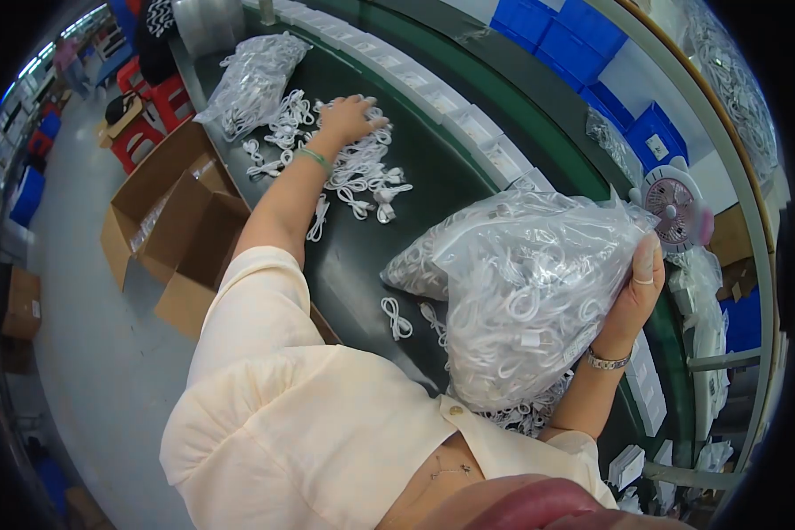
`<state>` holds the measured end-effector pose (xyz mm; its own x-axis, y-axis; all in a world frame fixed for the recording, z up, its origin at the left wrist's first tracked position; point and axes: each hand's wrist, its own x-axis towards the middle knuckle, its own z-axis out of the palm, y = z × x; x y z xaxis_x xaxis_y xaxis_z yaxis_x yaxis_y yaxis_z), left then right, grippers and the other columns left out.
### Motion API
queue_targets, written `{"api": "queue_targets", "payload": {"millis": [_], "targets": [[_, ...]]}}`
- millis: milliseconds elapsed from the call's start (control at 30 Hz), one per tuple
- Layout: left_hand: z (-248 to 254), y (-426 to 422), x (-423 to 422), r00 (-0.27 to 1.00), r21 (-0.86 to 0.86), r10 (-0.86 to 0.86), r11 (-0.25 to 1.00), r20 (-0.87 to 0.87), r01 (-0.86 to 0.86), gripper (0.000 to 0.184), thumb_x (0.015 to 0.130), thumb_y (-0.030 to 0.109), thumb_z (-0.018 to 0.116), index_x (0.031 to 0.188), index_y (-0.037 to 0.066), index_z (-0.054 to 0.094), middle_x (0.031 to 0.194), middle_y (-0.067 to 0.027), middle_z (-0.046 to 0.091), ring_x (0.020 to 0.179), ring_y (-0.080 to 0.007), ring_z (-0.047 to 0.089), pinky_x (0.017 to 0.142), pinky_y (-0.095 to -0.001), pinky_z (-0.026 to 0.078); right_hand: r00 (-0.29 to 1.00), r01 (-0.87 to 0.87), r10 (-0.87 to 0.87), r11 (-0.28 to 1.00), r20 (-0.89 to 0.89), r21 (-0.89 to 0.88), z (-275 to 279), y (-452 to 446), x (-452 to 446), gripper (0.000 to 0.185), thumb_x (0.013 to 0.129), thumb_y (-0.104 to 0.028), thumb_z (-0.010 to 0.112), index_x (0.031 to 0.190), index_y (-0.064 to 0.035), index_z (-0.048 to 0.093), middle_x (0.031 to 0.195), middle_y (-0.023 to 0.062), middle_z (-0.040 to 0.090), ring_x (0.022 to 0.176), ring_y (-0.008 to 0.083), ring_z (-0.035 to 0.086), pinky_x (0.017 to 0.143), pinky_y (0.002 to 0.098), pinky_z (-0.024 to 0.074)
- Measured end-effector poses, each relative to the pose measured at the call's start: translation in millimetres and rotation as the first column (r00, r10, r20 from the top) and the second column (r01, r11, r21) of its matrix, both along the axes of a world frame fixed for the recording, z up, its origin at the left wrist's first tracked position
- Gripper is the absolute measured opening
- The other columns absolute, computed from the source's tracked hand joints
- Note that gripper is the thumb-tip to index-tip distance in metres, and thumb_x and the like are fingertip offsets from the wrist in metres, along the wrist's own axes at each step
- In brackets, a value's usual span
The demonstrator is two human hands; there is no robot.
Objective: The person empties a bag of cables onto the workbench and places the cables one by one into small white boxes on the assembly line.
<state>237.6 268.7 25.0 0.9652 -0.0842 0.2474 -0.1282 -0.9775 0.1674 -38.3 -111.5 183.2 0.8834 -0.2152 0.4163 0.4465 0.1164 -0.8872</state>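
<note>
My left hand [349, 119] reaches out over a loose pile of coiled white cables [359, 168] on the dark worktop. Its fingers are spread and lie on top of the coils. At the right, my right hand [643, 287] grips the edge of a large clear plastic bag [530, 291] filled with similar coiled white cables. The bag bulges up in front of my body, and part of that hand's grip is behind the plastic. A single coiled cable [397, 319] lies on the worktop just left of the bag.
Another filled clear bag [261, 79] rests at the worktop's far end. White boxes [468, 128] line the green conveyor belt. An opened cardboard box [181, 221] stands at the left, near red stools [137, 141]. A pink fan [671, 210] and blue bins [654, 137] are at the right.
</note>
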Motion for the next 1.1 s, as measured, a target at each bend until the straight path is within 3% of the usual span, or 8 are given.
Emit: {"api": "queue_targets", "payload": {"millis": [200, 400, 500, 600, 667, 767, 900, 1100], "targets": [[-10.2, -47.8, -62.8, 0.981, -0.061, -0.069, 0.995, 0.181, 0.081, 0.057, 0.075, 0.058, 0.060, 0.119, 0.022, 0.060, 0.121, -0.0030, 0.058, 0.113, -0.0289, 0.052, 0.092, -0.0529, 0.038, 0.973, 0.203, -0.191, 0.975, 0.129, -0.088, 30.1, 17.2, -37.6, 0.035, 0.098, -0.026, 0.046, 0.108, 0.0044, 0.059, 0.107, 0.0113, 0.063, 0.095, 0.0159, 0.060, 0.086, 0.0283, 0.0470], [-4.1, -106.8, -106.4, 0.976, -0.105, -0.179, 0.976, 0.125, 0.192, 0.055, 0.074, 0.057, 0.062, 0.115, 0.019, 0.063, 0.114, -0.0095, 0.059, 0.109, -0.0272, 0.053, 0.090, -0.0531, 0.037, 0.581, 0.805, -0.614, 0.337, 0.534, -0.488, 84.2, -34.3, -71.7, 0.040, 0.100, -0.028, 0.042, 0.123, 0.0030, 0.054, 0.115, 0.0130, 0.061, 0.100, 0.0164, 0.059, 0.088, 0.0276, 0.0465], [-6.0, -153.4, -144.8, 0.932, -0.122, -0.319, 0.932, 0.172, 0.342, 0.053, 0.073, 0.056, 0.063, 0.112, 0.019, 0.065, 0.112, -0.0104, 0.060, 0.110, -0.0291, 0.053, 0.089, -0.0527, 0.038, 0.725, 0.677, -0.647, 0.608, 0.235, -0.414, 122.4, -35.8, -83.5, 0.040, 0.100, -0.024, 0.040, 0.134, -0.0032, 0.047, 0.124, 0.0120, 0.057, 0.103, 0.0175, 0.059, 0.089, 0.0290, 0.0481], [-18.2, -179.6, -154.1, 0.811, -0.387, -0.512, 0.713, 0.282, 0.585, 0.049, 0.075, 0.052, 0.064, 0.109, 0.016, 0.065, 0.104, -0.0106, 0.062, 0.104, -0.0315, 0.055, 0.086, -0.0493, 0.043, 0.656, 0.723, -0.649, 0.393, 0.385, -0.569, 124.9, -43.9, -93.3, 0.039, 0.101, -0.023, 0.039, 0.133, -0.0026, 0.046, 0.131, 0.0124, 0.051, 0.109, 0.0181, 0.057, 0.094, 0.0304, 0.0466], [16.7, -147.3, -129.0, 0.806, -0.294, -0.448, 0.769, 0.387, 0.568, 0.038, 0.074, 0.043, 0.067, 0.097, 0.012, 0.067, 0.083, -0.0117, 0.063, 0.082, -0.0326, 0.060, 0.074, -0.0441, 0.048, 0.649, 0.739, -0.654, 0.418, 0.390, -0.529, 116.1, -55.3, -102.7, 0.039, 0.100, -0.022, 0.039, 0.134, -0.0021, 0.046, 0.134, 0.0127, 0.048, 0.114, 0.0191, 0.053, 0.098, 0.0310, 0.0424], [22.7, -62.0, -60.2, 0.794, -0.137, -0.171, 0.943, 0.584, 0.304, 0.035, 0.071, 0.040, 0.067, 0.081, 0.007, 0.067, 0.081, -0.0149, 0.063, 0.077, -0.0324, 0.062, 0.065, -0.0451, 0.049, 0.622, 0.768, -0.667, 0.421, 0.409, -0.483, 104.8, -68.1, -108.0, 0.039, 0.100, -0.021, 0.038, 0.132, -0.0005, 0.046, 0.134, 0.0146, 0.046, 0.116, 0.0215, 0.049, 0.101, 0.0325, 0.0385], [26.2, 51.5, -3.8, 0.945, 0.082, 0.222, 0.965, 0.239, -0.247, 0.048, 0.075, 0.042, 0.069, 0.107, 0.007, 0.060, 0.108, -0.0137, 0.060, 0.103, -0.0305, 0.058, 0.086, -0.0462, 0.046, 0.504, 0.820, -0.700, 0.204, 0.506, -0.534, 107.6, -74.6, -120.2, 0.039, 0.100, -0.026, 0.038, 0.121, 0.0043, 0.052, 0.121, 0.0213, 0.051, 0.103, 0.0276, 0.051, 0.093, 0.0362, 0.0391], [1.1, 100.5, 28.2, 0.941, 0.304, 0.319, 0.890, 0.112, -0.338, 0.049, 0.081, 0.041, 0.062, 0.114, 0.006, 0.059, 0.117, -0.0115, 0.058, 0.117, -0.0279, 0.049, 0.094, -0.0426, 0.040, 0.332, 0.812, -0.687, -0.140, 0.646, -0.566, 112.0, -76.0, -129.9, 0.051, 0.102, -0.033, 0.035, 0.101, 0.0119, 0.059, 0.101, 0.0300, 0.059, 0.087, 0.0353, 0.053, 0.083, 0.0413, 0.0400]]}}
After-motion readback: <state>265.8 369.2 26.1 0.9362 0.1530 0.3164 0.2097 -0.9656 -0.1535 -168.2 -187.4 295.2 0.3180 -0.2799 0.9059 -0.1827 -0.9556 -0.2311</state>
